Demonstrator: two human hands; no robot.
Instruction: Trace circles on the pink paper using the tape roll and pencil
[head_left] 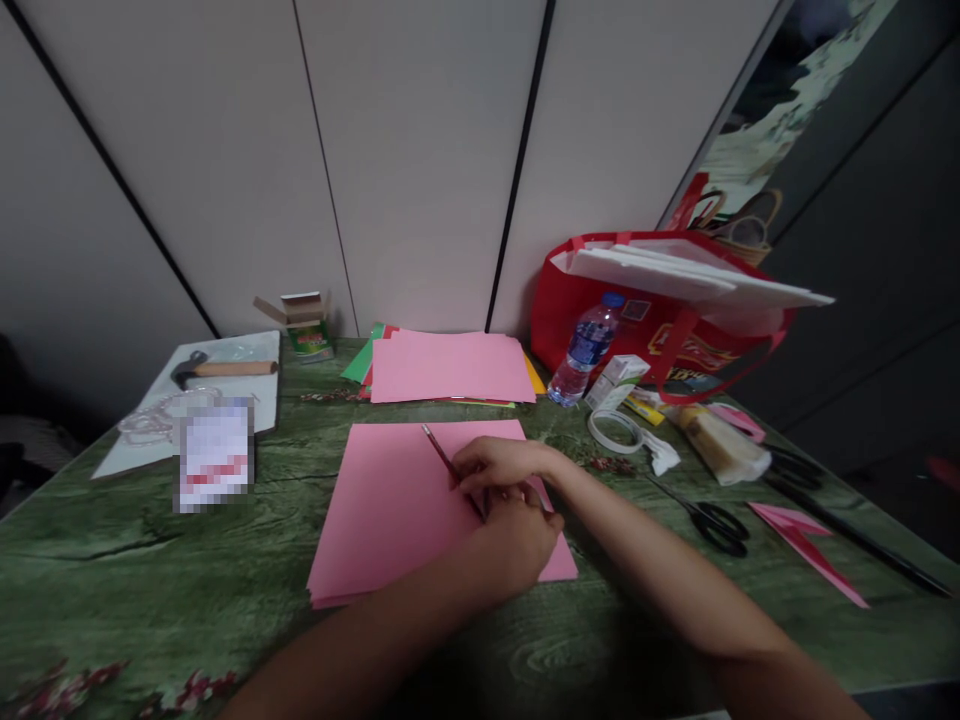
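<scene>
A stack of pink paper sheets [390, 510] lies in front of me on the table. Over its right half, my two hands come together. My right hand [501, 464] is closed, its fingers at the middle of a dark red pencil [439, 449] that slants across the paper with its pale end pointing away from me. Just below, my left hand [519, 532] is curled near the pencil's lower end, resting over the sheets. Its fingertips are partly hidden, and I cannot make out what they hold.
Behind lies more coloured paper [454, 367]. At left are a hammer [232, 369] on a white board [262, 345] and an opened small box [310, 340]. At right stand a water bottle [587, 350] and red bag [555, 310], with white tape [611, 432], scissors [716, 525] and folded pink paper [814, 550] nearer.
</scene>
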